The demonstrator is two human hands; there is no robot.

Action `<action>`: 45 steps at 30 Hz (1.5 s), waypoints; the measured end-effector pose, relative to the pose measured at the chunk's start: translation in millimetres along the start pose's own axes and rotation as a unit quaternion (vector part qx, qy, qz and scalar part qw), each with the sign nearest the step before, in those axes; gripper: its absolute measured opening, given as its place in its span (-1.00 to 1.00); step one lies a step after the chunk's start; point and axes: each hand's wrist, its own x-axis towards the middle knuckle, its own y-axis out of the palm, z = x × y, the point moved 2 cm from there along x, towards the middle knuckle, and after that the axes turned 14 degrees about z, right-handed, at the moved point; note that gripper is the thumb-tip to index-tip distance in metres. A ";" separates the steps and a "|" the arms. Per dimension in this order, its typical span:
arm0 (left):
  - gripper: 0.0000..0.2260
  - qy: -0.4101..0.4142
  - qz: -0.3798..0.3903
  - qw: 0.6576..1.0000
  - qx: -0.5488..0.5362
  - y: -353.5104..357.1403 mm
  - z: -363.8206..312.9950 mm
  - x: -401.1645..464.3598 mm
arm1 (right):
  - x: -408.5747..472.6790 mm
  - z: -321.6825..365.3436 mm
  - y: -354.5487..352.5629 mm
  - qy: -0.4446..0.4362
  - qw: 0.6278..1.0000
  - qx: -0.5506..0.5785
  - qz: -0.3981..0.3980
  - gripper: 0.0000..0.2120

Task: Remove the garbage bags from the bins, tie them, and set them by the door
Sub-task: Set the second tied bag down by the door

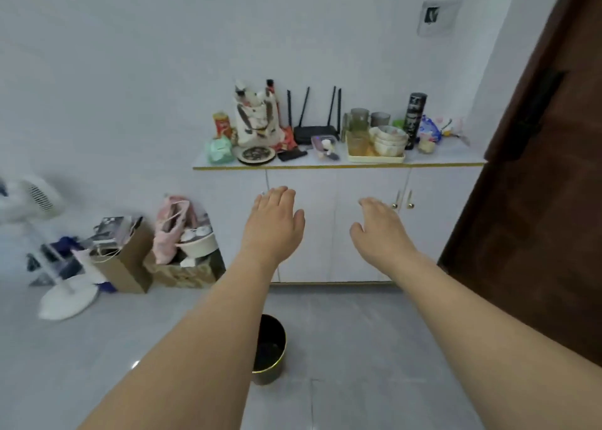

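Grey floor tiles [358, 348] run up to a white cabinet [368, 227] whose bench [449, 156] top is crowded with a router [316, 133], bowls [389, 141] and a tote bag [257, 120], with the dark door [537, 201] at the right. Both hands, left hand [275, 222] and right hand [379, 226], reach forward flat with fingers straight, holding nothing. A black bin [268, 348] with a dark liner stands on the floor below the left forearm, near the cabinet's front edge.

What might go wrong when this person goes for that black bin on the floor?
The bin stands low beneath the left forearm, while the left hand and right hand are open and raised, so reaching down could knock it over. Its dark liner is hard to make out, so gripping the edge may take fumbling.
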 end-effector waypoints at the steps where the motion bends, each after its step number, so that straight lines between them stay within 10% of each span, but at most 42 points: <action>1: -0.59 -0.027 -0.008 1.000 0.000 -9.6 30.1 -9.9 | 11.9 28.4 10.4 -0.025 1.000 -0.005 0.009 -0.49; 21: -0.57 -0.451 -0.129 0.883 0.008 -115.1 511.5 -330.0 | 58.9 565.8 288.3 -0.404 0.896 -0.049 0.177 -0.67; 45: -0.62 -0.584 -0.084 0.807 -0.009 -163.5 956.4 -457.9 | 162.4 988.5 567.0 -0.468 0.803 -0.075 0.361 -0.48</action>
